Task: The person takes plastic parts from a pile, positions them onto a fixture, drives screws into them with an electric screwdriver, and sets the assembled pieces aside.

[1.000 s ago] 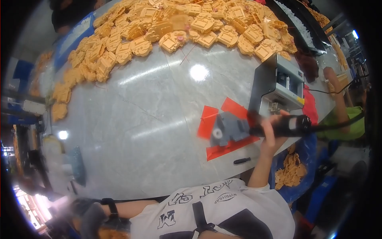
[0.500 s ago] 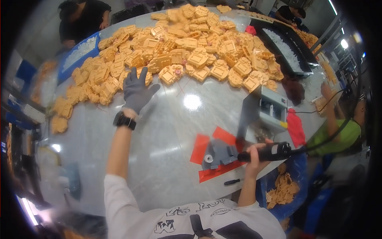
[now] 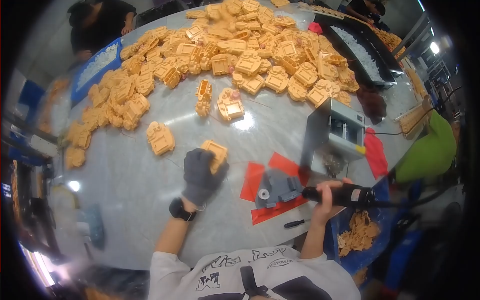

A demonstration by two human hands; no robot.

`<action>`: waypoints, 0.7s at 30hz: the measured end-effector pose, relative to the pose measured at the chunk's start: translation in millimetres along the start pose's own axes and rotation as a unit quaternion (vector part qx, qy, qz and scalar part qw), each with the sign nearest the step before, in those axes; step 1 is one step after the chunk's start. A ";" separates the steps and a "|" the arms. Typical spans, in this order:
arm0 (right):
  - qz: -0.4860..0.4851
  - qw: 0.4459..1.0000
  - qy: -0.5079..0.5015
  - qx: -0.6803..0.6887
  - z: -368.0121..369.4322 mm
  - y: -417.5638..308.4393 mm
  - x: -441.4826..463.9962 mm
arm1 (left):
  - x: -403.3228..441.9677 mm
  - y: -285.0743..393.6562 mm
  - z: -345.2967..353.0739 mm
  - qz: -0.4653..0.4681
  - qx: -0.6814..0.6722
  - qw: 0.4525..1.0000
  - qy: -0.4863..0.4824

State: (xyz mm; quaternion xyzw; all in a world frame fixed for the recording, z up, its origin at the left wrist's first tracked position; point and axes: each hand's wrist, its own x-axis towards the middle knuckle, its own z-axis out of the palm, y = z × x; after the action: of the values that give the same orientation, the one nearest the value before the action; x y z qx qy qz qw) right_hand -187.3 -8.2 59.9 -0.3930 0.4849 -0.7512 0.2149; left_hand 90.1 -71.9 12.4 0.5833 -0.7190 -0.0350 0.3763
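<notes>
My left hand (image 3: 202,175), in a grey glove, is closed on a yellow-orange plastic housing (image 3: 216,152) above the near part of the table. A loose housing (image 3: 160,138) lies to its left, and two more lie beyond it. My right hand (image 3: 324,200), bare, is wrapped round a black corded electric screwdriver (image 3: 356,195). The tool's tip end points left at a grey fixture (image 3: 276,186), which sits on red sheets (image 3: 251,181) and bears a white round piece. Below the fixture lies a small black screwdriver (image 3: 297,224).
A large heap of orange housings (image 3: 250,62) spans the far side. Boxy metal device (image 3: 345,127) stands right, beside a red cloth (image 3: 375,152). A blue tray (image 3: 120,52) and a black tray (image 3: 385,82) hold white pieces. A blue bin (image 3: 382,240) is low right. Other people are nearby.
My left hand has come back from the heap toward me and closed on a housing. Several housings now lie apart from the heap. My right hand keeps hold of the electric screwdriver.
</notes>
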 end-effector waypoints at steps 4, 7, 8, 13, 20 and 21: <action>-0.007 1.000 0.001 -0.008 -1.4 2.4 0.7 | 0.9 15.3 -10.7 -0.051 0.160 0.986 -0.021; -0.003 1.000 -0.004 0.001 -3.7 6.5 -0.9 | 5.1 19.2 -15.7 -0.129 0.086 0.977 -0.145; -0.003 1.000 -0.006 0.010 -4.6 7.7 1.4 | 0.5 20.8 -17.5 -0.074 0.018 0.990 -0.121; -0.001 1.000 0.006 0.010 -7.0 9.7 2.8 | -0.8 102.6 -37.3 0.072 -0.172 0.958 -0.219; -0.012 1.000 0.000 0.007 -7.5 9.4 5.6 | -20.8 119.2 2.7 0.084 -0.146 0.964 -0.204; -0.011 1.000 0.005 0.004 -7.5 10.0 6.3 | -21.5 119.4 -3.4 0.086 -0.148 0.963 -0.208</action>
State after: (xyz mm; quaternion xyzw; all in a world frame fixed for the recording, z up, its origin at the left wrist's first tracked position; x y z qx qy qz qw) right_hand -197.7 -12.9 51.7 -0.3940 0.4788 -0.7570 0.2058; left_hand -4.1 -14.2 62.5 0.4367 -0.8159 -0.2289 0.3020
